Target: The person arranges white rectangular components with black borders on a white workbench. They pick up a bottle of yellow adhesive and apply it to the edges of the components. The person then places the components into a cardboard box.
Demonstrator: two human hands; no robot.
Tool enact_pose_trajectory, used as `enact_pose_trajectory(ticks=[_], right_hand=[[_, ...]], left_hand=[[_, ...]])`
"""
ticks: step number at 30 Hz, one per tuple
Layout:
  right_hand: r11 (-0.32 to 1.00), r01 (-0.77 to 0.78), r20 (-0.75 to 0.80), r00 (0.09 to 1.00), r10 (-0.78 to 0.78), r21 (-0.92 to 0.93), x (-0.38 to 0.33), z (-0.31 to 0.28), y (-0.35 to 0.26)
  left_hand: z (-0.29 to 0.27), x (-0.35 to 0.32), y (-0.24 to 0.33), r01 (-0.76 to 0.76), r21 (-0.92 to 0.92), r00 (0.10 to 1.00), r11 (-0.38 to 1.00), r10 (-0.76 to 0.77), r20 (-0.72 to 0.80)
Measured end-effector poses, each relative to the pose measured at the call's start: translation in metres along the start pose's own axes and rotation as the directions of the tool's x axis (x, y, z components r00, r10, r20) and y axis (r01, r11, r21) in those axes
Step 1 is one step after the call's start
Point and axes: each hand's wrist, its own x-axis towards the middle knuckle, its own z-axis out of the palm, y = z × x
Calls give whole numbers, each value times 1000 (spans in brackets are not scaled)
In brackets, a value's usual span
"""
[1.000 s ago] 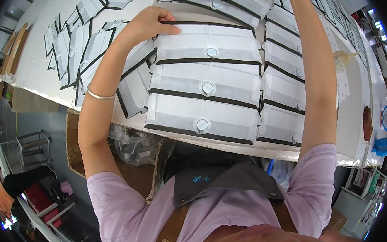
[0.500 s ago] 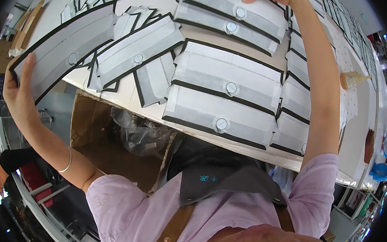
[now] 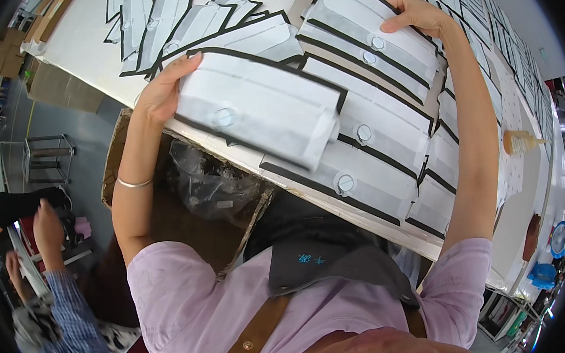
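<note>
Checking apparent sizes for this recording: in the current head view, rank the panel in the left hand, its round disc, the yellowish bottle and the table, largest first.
1. Table
2. Panel in the left hand
3. Bottle, though farther off
4. Disc

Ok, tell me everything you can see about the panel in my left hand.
The panel is a thin, oblong white sheet, perhaps paper or film, with black strips along its long edges. A greyer band runs along the lower side, with a pale round disc nearer the left end. Your left hand grips that end near the upper corner. The panel slants down rightward, overlapping other panels in view; whether they touch is unclear.
</note>
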Motion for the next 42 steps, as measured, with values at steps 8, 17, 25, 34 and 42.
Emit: enact_pose_trajectory(ticks=[8,17,25,34,42], right_hand=[[1000,-6,-30,1000,6,-23,-7,-2,-1],[999,23,-52,998,-25,-31,-9,-2,-9],[1000,-19,-71,997,18,-9,-15,-7,-1],[999,0,-59,998,-2,-40,-14,-3,-3],[998,8,-90,996,-14,-66,-14,-2,0]], left_hand=[[-15,-5,14,67,11,988,998,-65,-141],[-27,1,26,-60,77,967,995,39,251],[45,34,-11,4,-203,967,979,48,251],[36,39,-6,-211,-216,971,953,179,-157],[12,44,-2,-172,-230,973,958,129,-189]])
